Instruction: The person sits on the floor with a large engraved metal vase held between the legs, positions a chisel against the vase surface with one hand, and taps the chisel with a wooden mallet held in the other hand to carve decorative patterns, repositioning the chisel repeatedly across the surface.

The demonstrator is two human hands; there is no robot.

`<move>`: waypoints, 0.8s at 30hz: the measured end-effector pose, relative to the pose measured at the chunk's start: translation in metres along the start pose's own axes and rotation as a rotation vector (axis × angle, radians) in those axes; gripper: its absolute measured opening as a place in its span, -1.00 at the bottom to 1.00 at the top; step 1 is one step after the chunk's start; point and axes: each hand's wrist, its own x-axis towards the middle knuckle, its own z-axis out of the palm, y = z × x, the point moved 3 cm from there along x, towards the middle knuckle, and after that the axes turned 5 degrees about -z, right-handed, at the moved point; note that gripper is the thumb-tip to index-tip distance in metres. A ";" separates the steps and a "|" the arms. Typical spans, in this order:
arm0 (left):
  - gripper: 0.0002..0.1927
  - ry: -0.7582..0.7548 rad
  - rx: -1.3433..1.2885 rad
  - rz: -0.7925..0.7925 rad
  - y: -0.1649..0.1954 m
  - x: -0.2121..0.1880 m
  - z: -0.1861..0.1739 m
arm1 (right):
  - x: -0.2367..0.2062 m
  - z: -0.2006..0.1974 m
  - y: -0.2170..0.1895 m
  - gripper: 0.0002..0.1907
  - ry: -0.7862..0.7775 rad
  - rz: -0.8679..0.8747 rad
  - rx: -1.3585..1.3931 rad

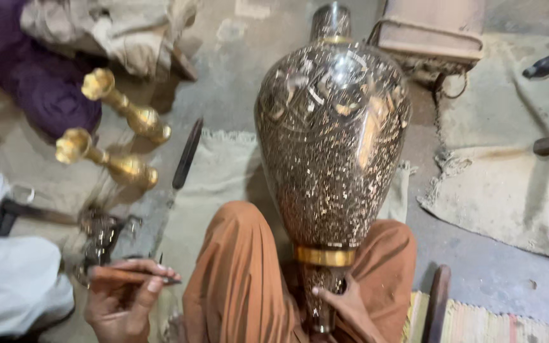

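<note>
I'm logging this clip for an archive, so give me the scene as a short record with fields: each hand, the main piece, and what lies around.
left hand: grips a thin wooden-handled tool, tip pointing right
right hand: holds the vase by its narrow end, below the gold band
vase: large, dark with gold speckled pattern, lying along the orange-clothed knees, pointing away
floor left: two small brass vases, a dark file
floor: burlap mats, striped mat
</note>
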 end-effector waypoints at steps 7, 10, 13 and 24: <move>-0.79 -0.184 -0.074 -0.172 -0.041 0.028 0.029 | -0.012 0.015 0.013 -0.09 0.022 0.088 0.209; -0.83 -0.323 -0.121 -0.207 -0.055 0.038 0.057 | -0.014 0.023 0.013 -0.15 0.039 0.115 0.186; -0.82 -0.429 -0.080 -0.246 -0.066 0.044 0.084 | -0.017 0.030 0.014 -0.18 0.049 0.150 0.277; -0.73 -0.654 0.168 -0.344 -0.075 0.028 0.123 | -0.020 0.029 0.018 -0.14 -0.017 0.155 0.258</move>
